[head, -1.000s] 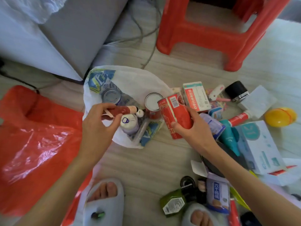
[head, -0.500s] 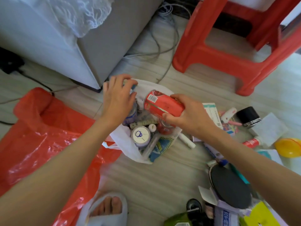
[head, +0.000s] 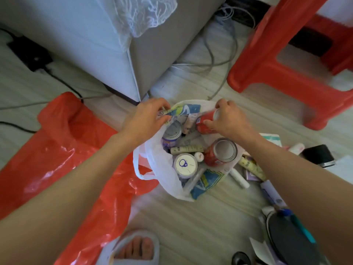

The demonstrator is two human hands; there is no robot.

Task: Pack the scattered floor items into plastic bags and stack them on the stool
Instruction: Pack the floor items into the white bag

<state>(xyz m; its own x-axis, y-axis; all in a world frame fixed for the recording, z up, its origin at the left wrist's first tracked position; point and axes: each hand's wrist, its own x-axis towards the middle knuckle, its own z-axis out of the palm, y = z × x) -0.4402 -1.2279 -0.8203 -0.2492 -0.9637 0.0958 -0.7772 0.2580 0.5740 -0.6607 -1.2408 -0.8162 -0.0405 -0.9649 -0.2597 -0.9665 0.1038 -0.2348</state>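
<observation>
red can going into the white bag

near the middle of the frame the right hand (head: 228, 119) has its fingers curled round a red can (head: 204, 121), lying on its side at the far edge of the white plastic bag (head: 162, 169). the left hand (head: 147, 117) pinches the bag's printed upper rim, holding the mouth open. inside the bag already sit a second red can (head: 221, 152) standing upright, a purple-marked tin (head: 185, 165), another tin (head: 172, 133) and a pale tube (head: 187, 149). a red plastic bag (head: 57, 150) lies flat at the left of the frame, and the red stool (head: 286, 60) stands at the upper right.

handling, as a judgement: the can looks rigid and smooth, likely a little slippery, so a wrap round its body as now seems the surest hold; whether it is full or empty cannot be told. the bag is thin, soft film that gives no support, and hard tins could strain it, so lifting by both handle loops, one showing at the lower left of the bag, with a hand under the base looks wise. more small items still lie on the floor at the right of the frame.
</observation>
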